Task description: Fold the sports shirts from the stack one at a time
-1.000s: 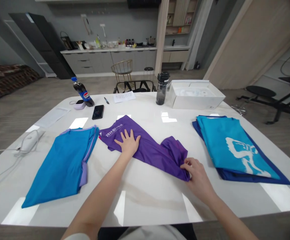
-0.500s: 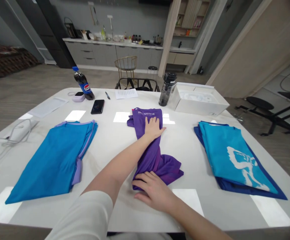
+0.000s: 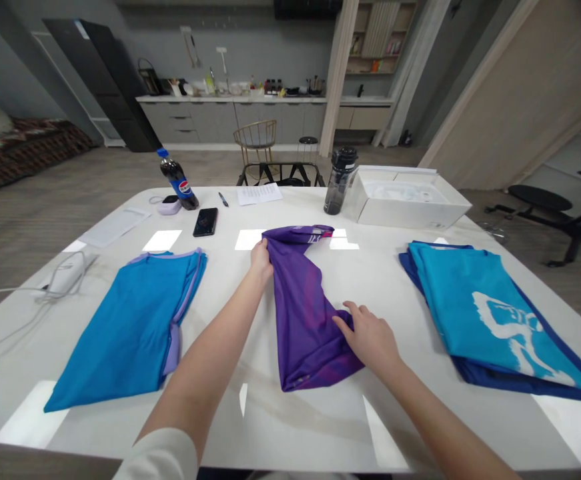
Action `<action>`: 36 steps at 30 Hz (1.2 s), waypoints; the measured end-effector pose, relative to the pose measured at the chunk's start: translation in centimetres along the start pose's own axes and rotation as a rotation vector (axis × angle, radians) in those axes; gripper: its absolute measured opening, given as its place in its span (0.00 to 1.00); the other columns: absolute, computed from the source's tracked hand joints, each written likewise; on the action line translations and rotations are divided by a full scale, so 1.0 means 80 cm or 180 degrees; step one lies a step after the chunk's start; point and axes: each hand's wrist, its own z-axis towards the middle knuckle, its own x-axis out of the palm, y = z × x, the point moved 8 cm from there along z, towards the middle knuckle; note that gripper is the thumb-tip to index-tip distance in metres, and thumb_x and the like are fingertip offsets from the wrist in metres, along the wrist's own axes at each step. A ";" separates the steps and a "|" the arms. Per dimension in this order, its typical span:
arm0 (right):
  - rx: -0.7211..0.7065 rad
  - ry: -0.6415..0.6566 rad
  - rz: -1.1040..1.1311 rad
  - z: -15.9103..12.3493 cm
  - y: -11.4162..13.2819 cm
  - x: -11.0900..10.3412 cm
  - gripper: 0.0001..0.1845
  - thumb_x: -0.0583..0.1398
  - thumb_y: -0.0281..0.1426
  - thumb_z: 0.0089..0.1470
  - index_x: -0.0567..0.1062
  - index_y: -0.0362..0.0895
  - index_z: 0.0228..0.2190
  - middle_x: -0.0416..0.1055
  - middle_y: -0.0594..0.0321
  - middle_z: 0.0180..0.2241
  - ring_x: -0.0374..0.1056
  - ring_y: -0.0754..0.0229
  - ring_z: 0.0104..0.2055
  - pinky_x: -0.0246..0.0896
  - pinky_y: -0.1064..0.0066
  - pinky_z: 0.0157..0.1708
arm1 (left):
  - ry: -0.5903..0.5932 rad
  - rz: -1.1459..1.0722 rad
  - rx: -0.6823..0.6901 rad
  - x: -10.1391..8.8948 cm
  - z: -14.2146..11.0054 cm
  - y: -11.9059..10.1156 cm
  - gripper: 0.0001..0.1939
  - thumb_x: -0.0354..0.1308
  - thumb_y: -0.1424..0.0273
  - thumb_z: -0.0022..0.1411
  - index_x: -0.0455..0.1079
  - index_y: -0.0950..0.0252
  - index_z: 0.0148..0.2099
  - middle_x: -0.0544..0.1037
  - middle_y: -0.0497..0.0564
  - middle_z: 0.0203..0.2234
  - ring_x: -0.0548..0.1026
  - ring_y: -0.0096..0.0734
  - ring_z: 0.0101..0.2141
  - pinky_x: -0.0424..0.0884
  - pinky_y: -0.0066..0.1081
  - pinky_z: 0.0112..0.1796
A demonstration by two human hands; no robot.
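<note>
A purple printed shirt lies crumpled and partly lifted at the middle of the white table. My left hand is closed on its far left edge, where the fabric bends over and white print shows. My right hand has thumb and fingers closed on a bunched fold at the shirt's right side. To the left lies a folded blue shirt with lilac fabric under it. On the right, a turquoise shirt with a white design rests on dark blue fabric.
Along the far side stand a cola bottle, a phone, a pen, a printed paper, a dark water bottle and an open white box. A white device with a cable sits at the left edge.
My left hand has gone from lying flat on the shirt to gripping its left edge. My right hand has moved right and up onto a fold. The shirt's far end has turned over.
</note>
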 end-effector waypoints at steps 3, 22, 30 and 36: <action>-0.0210 0.0374 -0.0052 -0.006 0.025 0.011 0.20 0.53 0.48 0.67 0.75 0.47 0.45 0.78 0.52 0.35 0.76 0.46 0.36 0.63 0.60 0.35 | -0.0535 0.1008 0.0602 -0.057 -0.020 -0.032 0.12 0.49 0.68 0.70 0.67 0.64 0.52 0.77 0.57 0.45 0.75 0.39 0.50 0.68 0.42 0.55; -0.1201 0.1142 0.0247 -0.069 0.146 0.019 0.11 0.55 0.36 0.66 0.77 0.47 0.40 0.81 0.56 0.35 0.78 0.50 0.36 0.61 0.68 0.33 | 0.0357 0.4963 0.2484 0.054 -0.025 -0.059 0.27 0.51 0.55 0.70 0.67 0.68 0.61 0.71 0.67 0.59 0.66 0.53 0.60 0.52 0.53 0.63; -0.1352 0.1128 0.0798 -0.061 0.141 0.012 0.26 0.53 0.54 0.65 0.78 0.49 0.34 0.80 0.60 0.32 0.77 0.53 0.35 0.59 0.68 0.34 | 0.0932 0.4386 0.2347 0.095 -0.046 -0.026 0.10 0.52 0.70 0.70 0.74 0.65 0.45 0.78 0.61 0.47 0.74 0.46 0.49 0.64 0.44 0.53; -0.0429 0.0469 0.1410 0.072 0.074 0.011 0.22 0.53 0.47 0.67 0.79 0.46 0.43 0.78 0.59 0.34 0.74 0.55 0.37 0.62 0.67 0.41 | 0.0278 0.0984 0.1792 0.043 -0.030 -0.085 0.10 0.52 0.63 0.71 0.69 0.62 0.39 0.77 0.49 0.34 0.75 0.32 0.38 0.70 0.32 0.44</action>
